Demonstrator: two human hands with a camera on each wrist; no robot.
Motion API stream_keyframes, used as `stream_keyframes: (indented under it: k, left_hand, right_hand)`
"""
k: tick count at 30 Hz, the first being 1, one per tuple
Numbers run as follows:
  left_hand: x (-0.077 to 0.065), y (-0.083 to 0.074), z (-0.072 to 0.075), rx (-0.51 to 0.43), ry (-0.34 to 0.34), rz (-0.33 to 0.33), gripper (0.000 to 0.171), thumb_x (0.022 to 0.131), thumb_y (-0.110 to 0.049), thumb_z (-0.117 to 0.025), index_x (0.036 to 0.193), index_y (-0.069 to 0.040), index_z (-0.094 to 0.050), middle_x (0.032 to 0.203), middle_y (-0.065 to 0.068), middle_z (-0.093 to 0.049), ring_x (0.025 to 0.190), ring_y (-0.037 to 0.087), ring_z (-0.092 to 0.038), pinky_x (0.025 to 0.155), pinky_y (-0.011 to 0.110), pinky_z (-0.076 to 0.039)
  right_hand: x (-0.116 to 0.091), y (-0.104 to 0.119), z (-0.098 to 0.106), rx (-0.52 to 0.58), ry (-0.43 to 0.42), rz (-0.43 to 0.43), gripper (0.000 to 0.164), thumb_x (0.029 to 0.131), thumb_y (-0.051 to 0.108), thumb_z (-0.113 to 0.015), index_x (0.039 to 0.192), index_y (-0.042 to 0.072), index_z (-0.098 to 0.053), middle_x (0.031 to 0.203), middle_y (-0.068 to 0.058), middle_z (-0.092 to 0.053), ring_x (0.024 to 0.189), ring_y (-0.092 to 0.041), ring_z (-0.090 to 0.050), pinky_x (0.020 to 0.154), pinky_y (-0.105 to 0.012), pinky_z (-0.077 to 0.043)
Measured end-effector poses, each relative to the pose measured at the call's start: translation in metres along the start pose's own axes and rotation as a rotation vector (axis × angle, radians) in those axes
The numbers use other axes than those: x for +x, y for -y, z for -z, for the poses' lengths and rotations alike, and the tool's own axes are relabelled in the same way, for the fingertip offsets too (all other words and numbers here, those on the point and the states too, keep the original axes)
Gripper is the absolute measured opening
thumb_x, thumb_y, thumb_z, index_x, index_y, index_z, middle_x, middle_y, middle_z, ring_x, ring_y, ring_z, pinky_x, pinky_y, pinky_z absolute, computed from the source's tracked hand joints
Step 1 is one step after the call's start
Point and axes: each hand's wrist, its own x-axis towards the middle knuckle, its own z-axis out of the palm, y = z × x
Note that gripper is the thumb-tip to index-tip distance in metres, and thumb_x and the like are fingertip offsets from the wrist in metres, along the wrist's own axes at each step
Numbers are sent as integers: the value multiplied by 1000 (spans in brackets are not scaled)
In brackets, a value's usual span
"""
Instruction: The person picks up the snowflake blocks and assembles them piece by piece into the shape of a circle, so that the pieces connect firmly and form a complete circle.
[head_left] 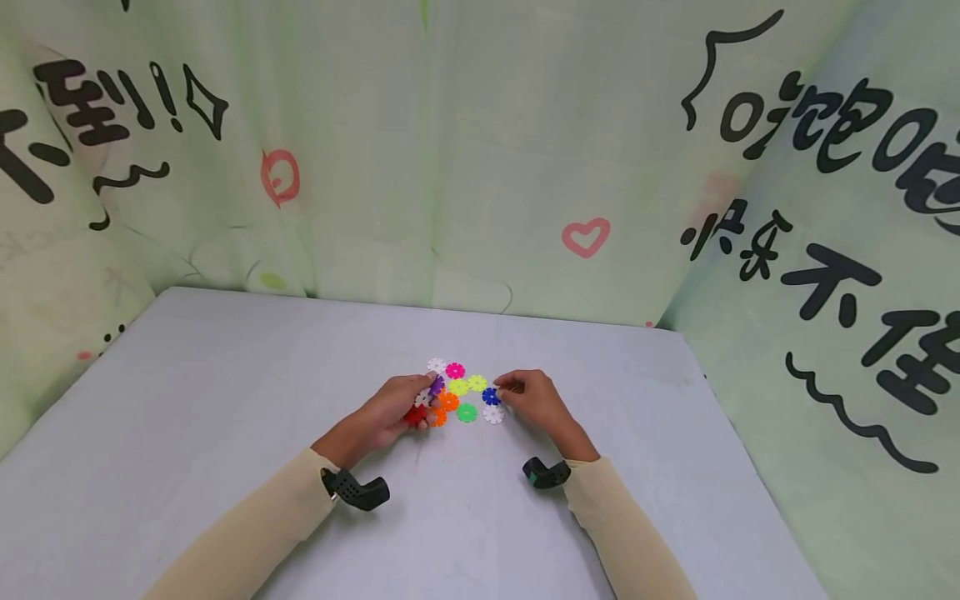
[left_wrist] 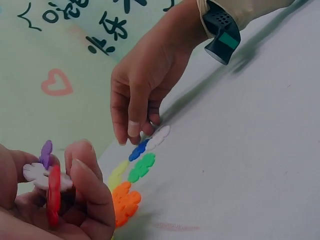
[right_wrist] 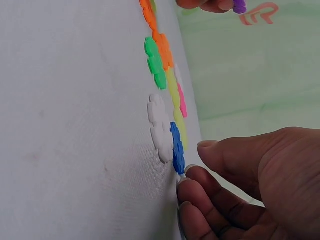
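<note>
My left hand (head_left: pixel 392 408) holds a small joined cluster of flower-shaped plastic discs: a purple disc (left_wrist: pixel 46 152), a white disc (left_wrist: pixel 36 174) and a red disc (left_wrist: pixel 54 195). In the right wrist view, the fingertips of my right hand (head_left: pixel 534 398) are at the edge of a blue disc (right_wrist: pixel 177 150) on the table, while the thumb stands apart from it. Beside the blue one lies another white disc (right_wrist: pixel 160 130). A green disc (head_left: pixel 467 412), orange discs (head_left: pixel 448 401) and yellow discs (head_left: pixel 477 382) lie between the two hands.
Behind the group are a pink disc (head_left: pixel 455 370) and a white disc (head_left: pixel 435 365). All lie on a white-covered table (head_left: pixel 225 400). Printed curtains (head_left: pixel 495 150) hang at the back and sides. A black wrist camera (head_left: pixel 357 490) sits on each forearm.
</note>
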Motion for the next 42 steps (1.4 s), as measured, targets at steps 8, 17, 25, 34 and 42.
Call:
stream_keyframes:
  k: [8,17,25,34,42]
  left_hand:
    - [-4,-2,0,-16,4,2,36,104,-26,-43,127,0,-51,83,8,-61,55,12,-51,54,20,-42]
    - [-5,0,1,-56,6,29,35,103,-23,-44,129,0,-48,80,6,-58,55,12,-48,50,17,-41]
    - [-5,0,-2,-51,22,41,33,103,-23,-44,126,1,-50,79,7,-56,55,12,-48,50,18,-41]
    - [-4,2,-3,-40,43,9,35,104,-22,-43,130,2,-47,82,8,-56,58,13,-52,53,18,-45]
    - [-3,3,-4,-8,24,16,33,105,-17,-44,134,-4,-51,88,9,-55,63,14,-52,55,20,-47]
  right_hand:
    - [3,5,-1,-28,43,-36,23,86,8,-72,109,6,-72,100,-6,-64,87,-21,-57,79,-35,-50]
    - [3,10,-3,-92,85,-29,22,86,10,-74,107,6,-72,98,-6,-61,84,-21,-51,76,-34,-47]
    - [4,11,-5,-60,92,-25,23,86,9,-73,108,5,-67,94,-6,-59,84,-22,-51,76,-34,-48]
    - [5,11,-3,-68,84,-35,23,86,9,-74,107,5,-66,91,-5,-57,85,-22,-52,78,-34,-47]
    - [3,5,-2,-27,38,-3,13,88,9,-72,100,5,-68,83,-3,-59,78,-19,-53,72,-30,-48]
